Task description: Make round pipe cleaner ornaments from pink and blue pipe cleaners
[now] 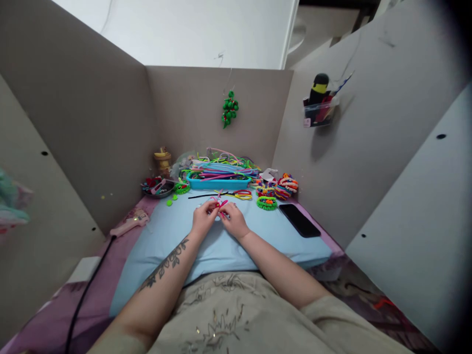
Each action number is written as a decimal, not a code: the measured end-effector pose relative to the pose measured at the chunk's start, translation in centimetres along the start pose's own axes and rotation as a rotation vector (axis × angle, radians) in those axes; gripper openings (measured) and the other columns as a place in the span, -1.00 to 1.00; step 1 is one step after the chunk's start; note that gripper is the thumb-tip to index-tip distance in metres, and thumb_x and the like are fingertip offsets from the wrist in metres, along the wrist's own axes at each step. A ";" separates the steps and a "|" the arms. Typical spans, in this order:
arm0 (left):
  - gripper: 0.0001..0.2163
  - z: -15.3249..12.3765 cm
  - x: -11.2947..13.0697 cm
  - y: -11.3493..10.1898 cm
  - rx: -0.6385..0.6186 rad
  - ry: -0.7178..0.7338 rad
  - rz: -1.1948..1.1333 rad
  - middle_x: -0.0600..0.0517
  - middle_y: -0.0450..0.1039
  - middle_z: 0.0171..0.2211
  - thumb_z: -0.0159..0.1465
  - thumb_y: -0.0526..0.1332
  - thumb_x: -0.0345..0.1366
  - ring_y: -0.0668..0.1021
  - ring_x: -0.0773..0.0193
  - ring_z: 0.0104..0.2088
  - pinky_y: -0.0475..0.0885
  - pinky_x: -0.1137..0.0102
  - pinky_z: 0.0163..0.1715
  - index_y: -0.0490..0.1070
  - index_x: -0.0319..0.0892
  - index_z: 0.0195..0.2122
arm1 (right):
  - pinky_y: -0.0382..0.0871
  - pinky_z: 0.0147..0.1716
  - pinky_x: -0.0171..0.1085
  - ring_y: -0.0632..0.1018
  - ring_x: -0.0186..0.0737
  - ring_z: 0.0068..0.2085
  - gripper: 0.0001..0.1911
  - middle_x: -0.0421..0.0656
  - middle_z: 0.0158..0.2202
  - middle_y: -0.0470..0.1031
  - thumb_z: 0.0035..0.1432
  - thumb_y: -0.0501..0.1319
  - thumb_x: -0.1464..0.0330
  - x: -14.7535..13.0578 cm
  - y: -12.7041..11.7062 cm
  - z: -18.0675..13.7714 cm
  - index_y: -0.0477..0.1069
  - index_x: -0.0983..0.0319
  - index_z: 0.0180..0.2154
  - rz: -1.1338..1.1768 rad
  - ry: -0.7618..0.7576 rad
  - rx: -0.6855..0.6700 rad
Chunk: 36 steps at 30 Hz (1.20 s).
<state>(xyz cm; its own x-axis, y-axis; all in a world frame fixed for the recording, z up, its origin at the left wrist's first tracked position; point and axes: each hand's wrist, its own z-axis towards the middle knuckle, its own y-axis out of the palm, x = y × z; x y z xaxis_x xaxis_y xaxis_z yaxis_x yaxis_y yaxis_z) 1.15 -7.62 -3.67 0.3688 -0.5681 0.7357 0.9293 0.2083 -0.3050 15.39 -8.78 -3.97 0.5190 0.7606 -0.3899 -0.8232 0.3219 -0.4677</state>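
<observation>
Over the light blue cloth [177, 246], my two hands meet at a small piece of bright pink pipe cleaner [223, 202]. My left hand [204, 216] pinches it from one side, with the fingers curled together. My right hand [234, 220] grips it from the other side, its thumb and fingers also closed. Lighter pink ends stick up between the hands; the rest of the piece is hidden by the fingers. Just beyond lie scissors [243, 194] with red and yellow handles and a black pipe cleaner [201, 196].
A blue tray [217, 184] heaped with colourful pipe cleaners stands behind. At the right are finished fuzzy pieces [286, 187] and a phone [299, 220]. A pink glue gun [131, 222] with a black cord and a dark dish [165, 189] sit left. Grey panels enclose the table.
</observation>
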 end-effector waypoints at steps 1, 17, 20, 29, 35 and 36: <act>-0.80 0.0 -0.1 0.0 -0.003 -0.002 0.013 0.01 0.55 -0.34 0.11 0.19 -0.31 0.57 0.26 -0.34 0.44 0.40 -0.31 0.45 -0.15 -0.22 | 0.32 -0.26 -0.21 0.39 -0.20 -0.32 -0.93 -0.14 -0.39 0.39 0.12 0.08 0.44 -0.1 0.0 0.0 0.32 0.19 -0.36 0.002 0.002 0.002; -0.75 0.8 -0.4 -0.3 0.134 -0.132 -0.072 -0.02 0.53 -0.37 0.08 0.21 -0.27 0.56 0.26 -0.36 0.44 0.39 -0.30 0.42 -0.21 -0.20 | 0.36 -0.25 -0.22 0.44 -0.22 -0.30 -0.82 -0.11 -0.31 0.43 0.14 0.04 0.44 -0.2 0.2 0.0 0.34 0.20 -0.21 0.050 0.095 0.109; -0.79 0.3 0.5 -0.1 0.032 -0.039 -0.010 0.00 0.53 -0.36 0.09 0.21 -0.28 0.56 0.27 -0.36 0.44 0.39 -0.28 0.44 -0.18 -0.23 | 0.33 -0.29 -0.25 0.41 -0.25 -0.36 -0.90 -0.16 -0.40 0.40 0.12 0.09 0.38 0.7 -0.1 0.3 0.36 0.20 -0.38 0.043 0.198 0.155; -0.82 -0.1 1.3 0.1 -0.037 0.047 -0.018 0.00 0.53 -0.36 0.11 0.21 -0.32 0.55 0.30 -0.37 0.45 0.40 -0.30 0.44 -0.18 -0.25 | 0.29 -0.34 -0.30 0.39 -0.28 -0.39 -0.92 -0.20 -0.45 0.36 0.08 0.12 0.40 0.1 -0.2 0.4 0.32 0.21 -0.45 0.039 0.250 0.176; -0.82 -0.2 1.9 0.1 -0.030 0.053 -0.054 -0.02 0.53 -0.33 0.11 0.20 -0.32 0.55 0.30 -0.36 0.45 0.41 -0.29 0.45 -0.20 -0.24 | 0.31 -0.33 -0.30 0.40 -0.29 -0.39 -0.93 -0.20 -0.43 0.39 0.09 0.13 0.37 0.1 -0.3 0.4 0.36 0.21 -0.40 0.065 0.249 0.234; -0.82 -0.2 2.0 0.1 -0.029 0.051 -0.054 -0.02 0.53 -0.33 0.11 0.20 -0.32 0.55 0.30 -0.36 0.45 0.41 -0.29 0.45 -0.19 -0.25 | 0.31 -0.32 -0.30 0.41 -0.28 -0.38 -0.92 -0.19 -0.42 0.40 0.09 0.13 0.36 0.2 -0.3 0.4 0.37 0.21 -0.40 0.067 0.246 0.234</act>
<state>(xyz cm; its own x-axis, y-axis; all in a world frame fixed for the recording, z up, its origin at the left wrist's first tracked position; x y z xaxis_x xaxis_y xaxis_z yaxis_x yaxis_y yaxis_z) 1.95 -8.89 -2.37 0.3158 -0.6179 0.7201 0.9466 0.1536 -0.2834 15.62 -8.54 -3.62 0.4788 0.6348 -0.6064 -0.8728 0.4184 -0.2512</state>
